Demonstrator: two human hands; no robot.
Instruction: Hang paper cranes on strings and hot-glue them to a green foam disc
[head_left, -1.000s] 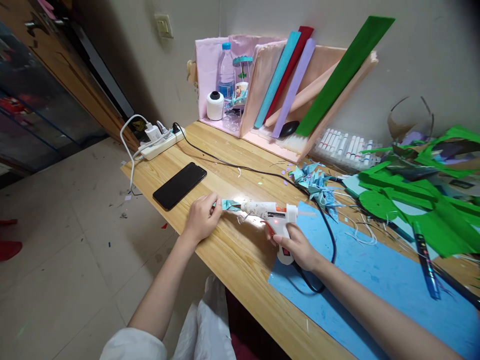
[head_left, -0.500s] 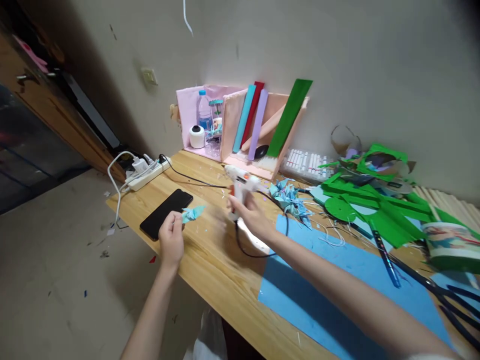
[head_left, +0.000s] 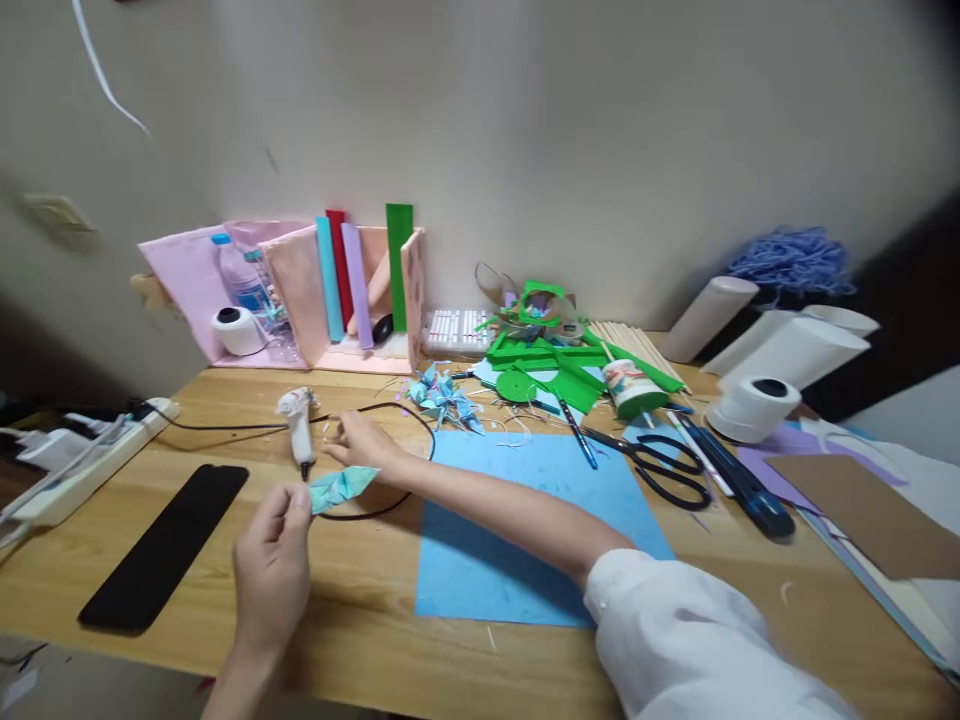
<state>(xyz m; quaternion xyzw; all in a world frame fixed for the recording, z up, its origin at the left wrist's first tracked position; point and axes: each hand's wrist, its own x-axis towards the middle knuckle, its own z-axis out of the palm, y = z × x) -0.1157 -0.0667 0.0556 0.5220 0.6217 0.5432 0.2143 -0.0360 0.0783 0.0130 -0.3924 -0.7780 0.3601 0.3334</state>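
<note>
My left hand (head_left: pixel 274 560) pinches a folded teal paper crane (head_left: pixel 341 488) between thumb and fingers, above the front left of the table. My right hand (head_left: pixel 364 442) reaches across with its fingers apart and nothing seen in them. Just left of those fingers is a white hot glue gun (head_left: pixel 301 428), standing apart from the hand, with its black cable (head_left: pixel 409 411) looping behind and beneath my right wrist. A heap of folded blue paper cranes (head_left: pixel 444 396) lies beyond my right forearm. Under that forearm is a blue sheet (head_left: pixel 525 560).
A black phone (head_left: pixel 169 550) and a power strip (head_left: pixel 97 470) lie on the left. Pink box stands (head_left: pixel 296 290) hold a bottle and coloured strips. Green paper scraps (head_left: pixel 555 365), scissors (head_left: pixel 660 465), a box cutter (head_left: pixel 739 485) and white rolls (head_left: pixel 795 350) spread over the right side.
My right hand has let go of the glue gun, which now rests on the table. My left hand still holds the paper crane. The view has swung right.
</note>
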